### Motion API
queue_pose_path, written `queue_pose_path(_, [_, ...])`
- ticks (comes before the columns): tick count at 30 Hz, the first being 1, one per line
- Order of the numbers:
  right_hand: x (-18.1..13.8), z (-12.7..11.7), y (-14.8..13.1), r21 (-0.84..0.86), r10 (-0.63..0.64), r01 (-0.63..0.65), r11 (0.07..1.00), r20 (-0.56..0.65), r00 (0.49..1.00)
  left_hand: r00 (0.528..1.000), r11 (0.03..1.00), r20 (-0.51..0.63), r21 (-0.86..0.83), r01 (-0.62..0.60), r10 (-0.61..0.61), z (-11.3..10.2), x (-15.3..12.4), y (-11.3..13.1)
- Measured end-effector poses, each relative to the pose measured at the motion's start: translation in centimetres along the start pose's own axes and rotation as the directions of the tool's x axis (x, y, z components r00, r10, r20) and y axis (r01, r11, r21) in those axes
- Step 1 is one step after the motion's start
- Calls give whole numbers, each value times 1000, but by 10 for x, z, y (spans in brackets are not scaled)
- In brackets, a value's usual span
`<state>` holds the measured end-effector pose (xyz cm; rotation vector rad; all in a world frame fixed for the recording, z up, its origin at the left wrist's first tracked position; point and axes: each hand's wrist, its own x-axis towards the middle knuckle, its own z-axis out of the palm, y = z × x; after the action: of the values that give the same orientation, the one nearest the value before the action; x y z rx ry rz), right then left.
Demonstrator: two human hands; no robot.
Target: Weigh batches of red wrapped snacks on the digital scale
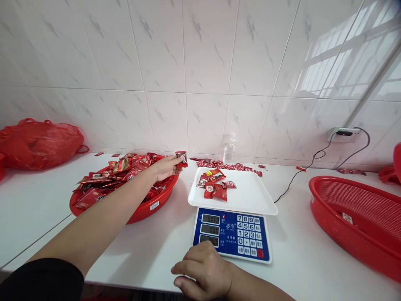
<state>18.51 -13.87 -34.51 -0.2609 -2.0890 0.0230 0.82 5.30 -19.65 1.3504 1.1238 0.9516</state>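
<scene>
My left hand point(164, 168) is closed on a small red candy packet point(181, 159), held up between the fingertips over the right rim of a red basket point(163, 201). Many shiny red packets point(122, 165) are heaped inside that basket. To its right, several red packets point(216, 186) lie on the left part of a white weighing tray point(250, 194). The tray sits on a digital scale point(232, 234) with a blue keypad and lit display. My right hand point(203, 269) hangs loosely bent in front of the scale, holding nothing, with thumb and forefinger apart.
A second red basket point(354, 213) stands at the right. Along the wall lie loose red packets point(216, 164) beside a clear plastic bottle point(229, 149). A black cord point(294, 177) runs to a wall socket point(343, 134). A red plastic bag point(40, 142) is at far left.
</scene>
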Motion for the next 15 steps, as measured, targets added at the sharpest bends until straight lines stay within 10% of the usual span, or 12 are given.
queue_pose_path(7, [-2, 2, 1, -24, -4, 4, 1000, 15, 1000, 953, 812, 301, 562, -159, -22, 54, -24, -10])
queue_pose_path(15, [2, -1, 0, -20, -16, 15, 1000, -35, 999, 954, 497, 179, 821, -280, 241, 64, -15, -34])
